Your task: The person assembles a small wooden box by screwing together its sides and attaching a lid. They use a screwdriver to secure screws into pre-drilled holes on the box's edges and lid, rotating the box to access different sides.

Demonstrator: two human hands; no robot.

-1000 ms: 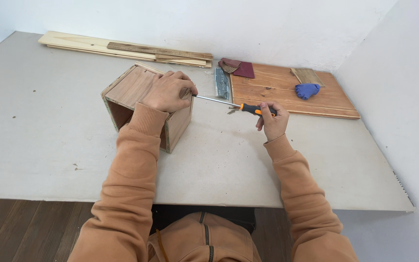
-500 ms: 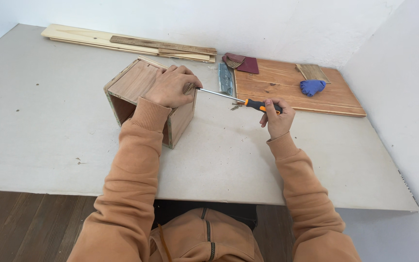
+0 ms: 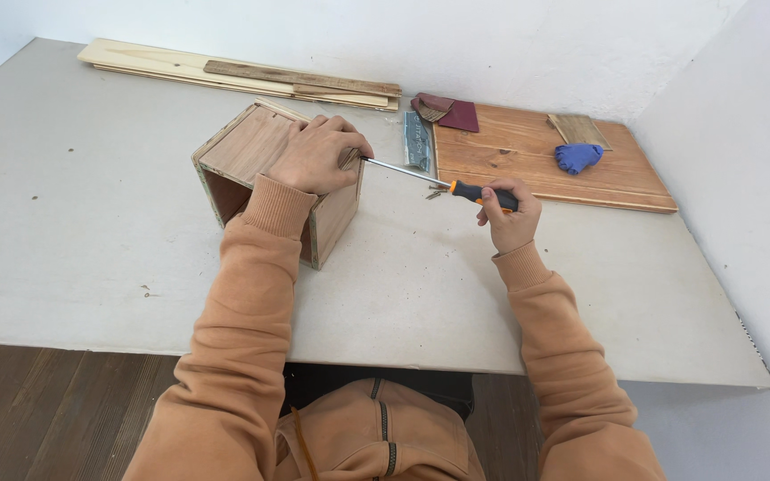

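A small open-ended wooden box (image 3: 242, 156) lies on its side on the grey table (image 3: 91, 232). My left hand (image 3: 318, 156) presses down flat on its top near the right edge. My right hand (image 3: 508, 209) grips the orange-and-black handle of a screwdriver (image 3: 443, 183). Its metal shaft runs left and its tip meets the box's upper right corner, just under my left fingers. A few small screws (image 3: 434, 192) lie on the table below the shaft.
A pine board (image 3: 545, 169) lies at the back right with a blue cloth (image 3: 577, 157), a small wood piece (image 3: 578, 130) and dark red sandpaper (image 3: 447, 110) on it. A grey metal strip (image 3: 418, 141) sits beside it. Long wooden slats (image 3: 233, 76) lie along the back wall.
Both hands keep their hold on the box and the screwdriver. The view has shifted slightly; the right hand has turned a little on the handle.
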